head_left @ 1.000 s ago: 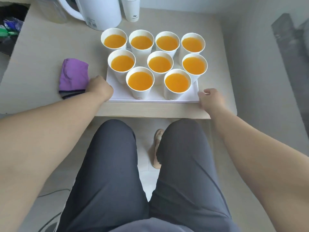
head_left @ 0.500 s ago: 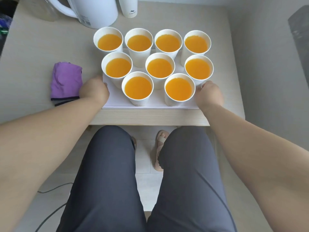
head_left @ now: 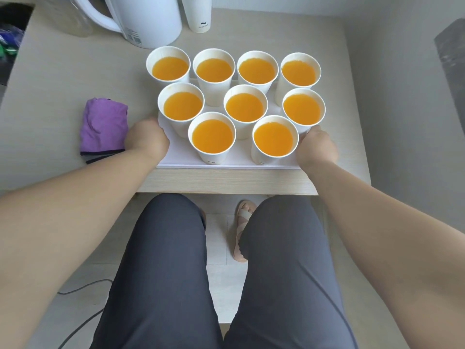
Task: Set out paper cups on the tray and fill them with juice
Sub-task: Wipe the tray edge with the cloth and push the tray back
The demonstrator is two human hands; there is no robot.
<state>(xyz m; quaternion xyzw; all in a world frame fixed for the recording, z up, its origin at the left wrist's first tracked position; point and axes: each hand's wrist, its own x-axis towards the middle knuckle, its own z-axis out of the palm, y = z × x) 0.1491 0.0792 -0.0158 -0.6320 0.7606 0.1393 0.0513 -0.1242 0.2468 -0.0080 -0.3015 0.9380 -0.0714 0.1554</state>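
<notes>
- While the person is sitting at the table [head_left: 50, 84], the tray [head_left: 242, 152] is lying at the table's near edge, straight in front of the knees.
- Nine cups [head_left: 245, 107] are standing upright on the tray: four along the far row, three across the middle and two nearest the person, packed close with their rims almost meeting.
- Juice [head_left: 212, 136] is filling every cup, bright orange and reaching well up toward each rim.
- The left hand [head_left: 147, 139] is gripping the tray's left edge, knuckles up and fingers curled round it, with the fingertips out of sight. It is sitting just beside the left cup of the middle row.
- The right hand [head_left: 317, 147] is gripping the tray's right edge the same way, fingers curled round it and their tips hidden, just beside the right cup of the near row.
- I cannot tell from here whether the tray is resting on the table or being held just clear of it.
- A purple cloth [head_left: 103, 125] is lying crumpled on the table just left of the left hand. I cannot tell whether it is touching the wrist.
- A white kettle [head_left: 148, 18] is standing at the far side of the table, its handle pointing left, with the far-left cup just in front of it.
- A white bottle [head_left: 198, 13] is standing just right of the kettle.
- Below the table edge, the person's legs [head_left: 163, 273] in dark trousers are stretching toward me. A sandal [head_left: 241, 230] is showing on the tiled floor between the knees, and a dark cable [head_left: 83, 289] is trailing across the floor on the left.
</notes>
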